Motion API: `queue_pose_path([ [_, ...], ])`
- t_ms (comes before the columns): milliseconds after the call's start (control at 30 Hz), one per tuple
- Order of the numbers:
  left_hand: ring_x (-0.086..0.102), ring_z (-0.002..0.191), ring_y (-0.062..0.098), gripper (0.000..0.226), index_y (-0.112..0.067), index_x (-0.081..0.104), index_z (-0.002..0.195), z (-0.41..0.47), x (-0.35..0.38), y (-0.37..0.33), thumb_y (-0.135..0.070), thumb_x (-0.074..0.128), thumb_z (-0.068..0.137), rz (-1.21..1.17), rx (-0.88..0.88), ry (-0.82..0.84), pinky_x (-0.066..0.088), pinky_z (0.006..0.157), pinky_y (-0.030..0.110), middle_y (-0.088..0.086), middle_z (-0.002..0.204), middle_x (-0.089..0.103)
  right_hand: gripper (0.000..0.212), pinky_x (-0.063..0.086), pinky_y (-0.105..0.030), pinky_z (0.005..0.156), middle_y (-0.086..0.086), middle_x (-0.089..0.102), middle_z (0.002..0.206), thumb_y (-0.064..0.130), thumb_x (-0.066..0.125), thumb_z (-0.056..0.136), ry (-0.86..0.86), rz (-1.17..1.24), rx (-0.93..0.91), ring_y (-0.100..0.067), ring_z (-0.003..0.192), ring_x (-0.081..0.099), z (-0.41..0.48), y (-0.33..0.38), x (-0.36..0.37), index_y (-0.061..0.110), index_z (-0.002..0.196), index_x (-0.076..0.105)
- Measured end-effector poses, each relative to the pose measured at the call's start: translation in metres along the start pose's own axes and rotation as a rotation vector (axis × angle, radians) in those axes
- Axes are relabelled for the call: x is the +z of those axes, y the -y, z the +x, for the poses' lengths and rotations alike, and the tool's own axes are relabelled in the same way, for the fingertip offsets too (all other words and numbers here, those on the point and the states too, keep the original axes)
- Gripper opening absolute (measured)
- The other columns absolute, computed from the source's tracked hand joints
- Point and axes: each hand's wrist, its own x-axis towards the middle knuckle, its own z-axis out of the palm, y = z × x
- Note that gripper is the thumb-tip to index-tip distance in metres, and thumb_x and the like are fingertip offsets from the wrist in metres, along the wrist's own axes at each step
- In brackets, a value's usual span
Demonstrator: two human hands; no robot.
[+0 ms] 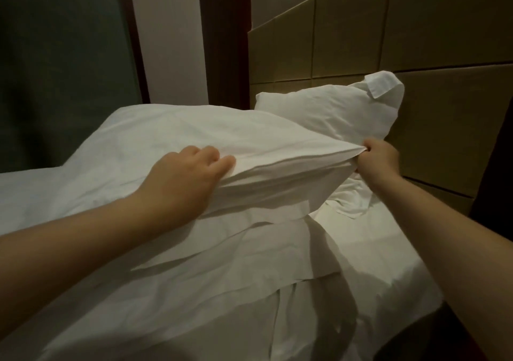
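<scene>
The right hand [374,158] is closed in a fist, clamped on the far right corner of a white pillow [222,133] and pulling the cloth to a sharp point. This looks like a tug to draw the cover tight and square along the seam. The left hand [183,174] lies on the same pillow's near edge, left of centre. Its fingers are together and slightly bent over the top, and the thumb is hidden underneath, so I cannot tell whether it pinches the edge or only presses it down. It seems to steady the pillow against the pull from the right. Both forearms are bare and reach in from the near side.

The pillow is held between the 2 hands, its right end lifted off the bed and its left end resting low. Just beyond it, at the far right, a second pillow [327,113] leans upright against the headboard [444,124], with a small cloth flap [381,84] folded over its top corner.

Below the hands lies a rumpled white sheet [249,291] with creases and overlapping folds, covering the bed. The headboard is made of tan padded panels. To its left stand a dark wooden frame [224,41], a strip of pale wall [169,41] and a dark grey-green surface [55,55]. The room is dim.
</scene>
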Motion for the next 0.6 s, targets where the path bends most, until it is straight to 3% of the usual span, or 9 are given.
queue_pose_path([
  [67,0.056,0.096,0.021,0.037,-0.022,0.049,0.131,-0.009,-0.009,0.012,-0.03,0.051,0.094,-0.051,-0.066,-0.007,0.05,0.071,0.03,0.004,0.119,0.058,0.014,0.052,-0.05,0.08,-0.018,0.054,0.082,-0.001,0.045,0.084,-0.015,0.002,0.016,-0.039,0.086,0.055,0.007,0.009,-0.001,0.002,0.078,0.058],
  [133,0.053,0.103,0.016,0.038,-0.027,0.044,0.136,-0.014,-0.015,0.022,-0.036,0.04,0.099,-0.041,-0.107,0.042,0.048,0.079,0.026,-0.002,0.123,0.054,0.014,0.052,-0.055,0.086,-0.018,0.056,0.093,0.0,0.045,0.089,0.005,-0.002,0.035,-0.042,0.095,0.056,0.008,0.022,-0.001,0.003,0.086,0.059],
  [267,0.057,0.086,0.017,0.029,-0.02,0.058,0.121,-0.026,-0.021,0.039,-0.029,0.041,0.099,-0.032,-0.109,0.007,0.047,0.067,0.024,0.002,0.101,0.062,0.019,0.054,-0.042,0.086,-0.013,0.052,0.106,0.006,0.041,0.099,-0.007,0.092,-0.042,-0.031,0.101,0.055,0.018,0.063,-0.014,0.011,0.104,0.058],
  [400,0.056,0.067,0.021,0.021,-0.011,0.067,0.099,-0.034,-0.029,0.06,-0.022,0.049,0.095,-0.148,-0.088,-0.177,0.05,0.06,0.033,0.006,0.078,0.061,0.023,0.057,-0.043,0.076,-0.014,0.053,0.098,0.001,0.045,0.091,-0.098,0.202,-0.129,-0.032,0.094,0.058,0.04,0.092,-0.027,0.018,0.08,0.056],
  [500,0.057,0.074,0.02,0.021,-0.017,0.063,0.097,-0.047,-0.015,0.063,-0.025,0.044,0.096,-0.145,-0.133,-0.052,0.051,0.068,0.037,0.002,0.084,0.061,0.02,0.052,-0.04,0.078,-0.015,0.054,0.103,0.001,0.044,0.094,-0.106,0.2,0.143,-0.033,0.101,0.057,0.025,0.051,0.002,0.011,0.1,0.06],
  [600,0.06,0.069,0.02,0.015,-0.016,0.065,0.098,-0.066,0.005,0.059,-0.019,0.05,0.095,-0.151,-0.092,0.02,0.054,0.065,0.035,0.003,0.083,0.064,0.015,0.045,-0.038,0.084,-0.009,0.057,0.115,0.016,0.045,0.099,0.094,0.423,0.518,-0.027,0.104,0.054,-0.011,0.003,0.039,0.015,0.108,0.056],
])
